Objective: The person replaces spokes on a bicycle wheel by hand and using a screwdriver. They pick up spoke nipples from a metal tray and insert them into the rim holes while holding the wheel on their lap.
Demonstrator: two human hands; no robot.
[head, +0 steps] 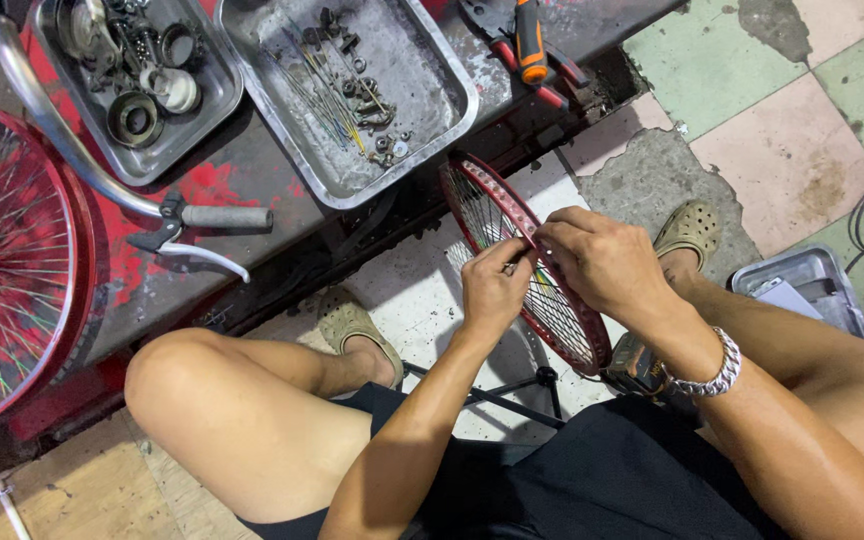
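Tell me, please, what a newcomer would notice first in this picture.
First come the two hands at the centre: the left hand and the right hand pinch the red wheel rim held upright between the knees, fingers at its spokes. At the far left stands a second red spoked wheel. Above, two metal trays hold small parts: the left tray, and the right tray with loose spokes.

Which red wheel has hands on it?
The small red rim in the middle, standing edge-up between the knees; the left hand and right hand pinch its top. The big wheel at left is untouched.
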